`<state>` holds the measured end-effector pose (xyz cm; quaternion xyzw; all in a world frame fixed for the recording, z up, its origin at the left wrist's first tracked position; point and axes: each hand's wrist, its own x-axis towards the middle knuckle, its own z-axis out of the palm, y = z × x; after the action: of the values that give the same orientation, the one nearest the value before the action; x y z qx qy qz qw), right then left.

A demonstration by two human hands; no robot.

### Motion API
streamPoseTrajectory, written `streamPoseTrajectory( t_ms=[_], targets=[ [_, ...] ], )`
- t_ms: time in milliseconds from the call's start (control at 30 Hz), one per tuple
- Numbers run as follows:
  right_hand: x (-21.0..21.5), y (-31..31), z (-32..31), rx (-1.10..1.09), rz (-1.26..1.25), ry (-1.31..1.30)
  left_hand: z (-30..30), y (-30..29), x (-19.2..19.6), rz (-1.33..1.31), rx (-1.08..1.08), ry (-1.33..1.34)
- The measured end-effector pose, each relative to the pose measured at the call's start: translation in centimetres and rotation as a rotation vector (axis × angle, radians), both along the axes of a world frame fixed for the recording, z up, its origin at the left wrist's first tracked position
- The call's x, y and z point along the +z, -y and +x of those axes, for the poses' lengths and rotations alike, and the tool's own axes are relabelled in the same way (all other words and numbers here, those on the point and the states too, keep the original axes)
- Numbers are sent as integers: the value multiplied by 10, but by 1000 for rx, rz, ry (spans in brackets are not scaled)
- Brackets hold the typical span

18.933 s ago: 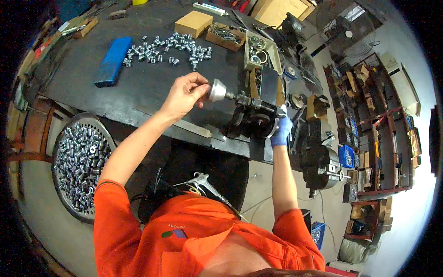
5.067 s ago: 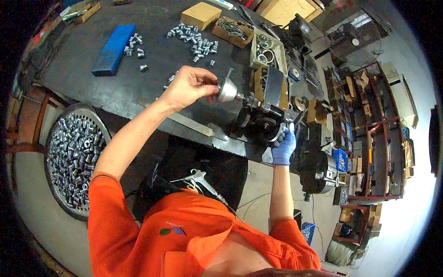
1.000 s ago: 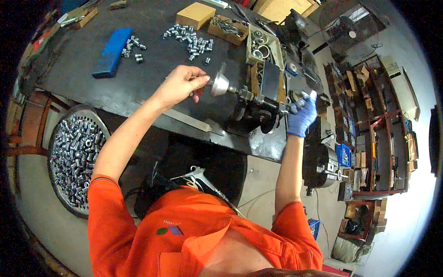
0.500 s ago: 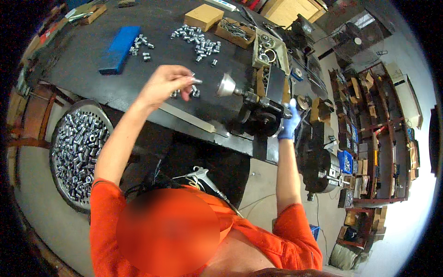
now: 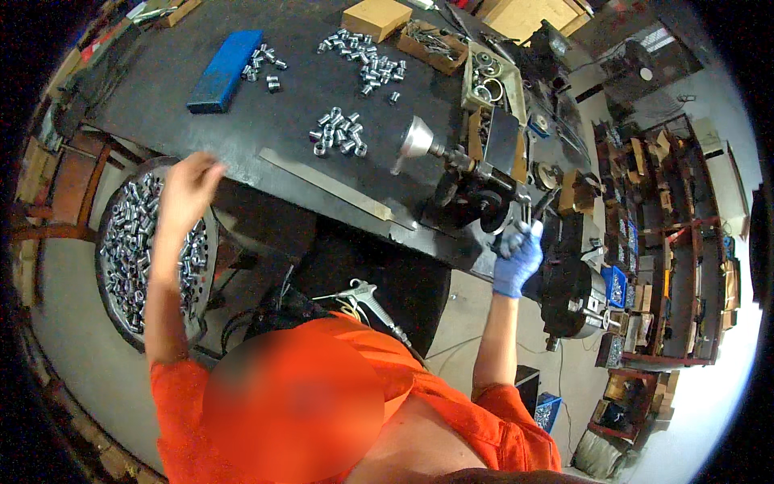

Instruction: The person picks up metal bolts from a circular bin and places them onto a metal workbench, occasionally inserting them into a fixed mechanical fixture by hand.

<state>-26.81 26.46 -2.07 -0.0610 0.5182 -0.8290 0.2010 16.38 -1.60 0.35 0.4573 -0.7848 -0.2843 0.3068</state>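
Observation:
My left hand hovers blurred over the upper rim of a round tub full of small metal sleeves, beside the dark bench; its fingers look apart and I see nothing in it. My right hand, in a blue glove, grips the black lever of a small bench machine. The machine's shiny cone-shaped head points left toward a small pile of metal sleeves on the bench top.
A larger scatter of sleeves, a blue flat box, a cardboard box and a wooden tray lie farther back. A flat metal bar runs along the bench's near edge. An air gun hangs below. Cluttered shelves stand right.
My left hand has left the small pile on the bench and swung down-left to the tub. My right hand has stayed at the machine's lever.

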Motion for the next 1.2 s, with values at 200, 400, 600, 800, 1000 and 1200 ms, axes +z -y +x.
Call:
streamPoseTrajectory(
  t_ms=[200, 400, 600, 800, 1000, 1200],
  targets=[
    [-28, 37, -38, -1, -80, 17, -157, 14, -26, -224, -89, 180],
    [-24, 23, -21, -17, 10, -41, -155, 8, -55, -389, -200, 208],
    [-27, 18, -18, -14, -65, -14, -143, 14, -29, -351, -419, 570],
    [-31, 15, -26, 75, -115, 20, -141, 28, -15, -427, -536, 710],
    [-23, 21, -20, 61, -37, 37, -152, 39, -20, -352, -584, 736],
    [-22, 19, -18, 63, -40, 35, -158, 28, 7, 137, -624, 110]
  ],
)
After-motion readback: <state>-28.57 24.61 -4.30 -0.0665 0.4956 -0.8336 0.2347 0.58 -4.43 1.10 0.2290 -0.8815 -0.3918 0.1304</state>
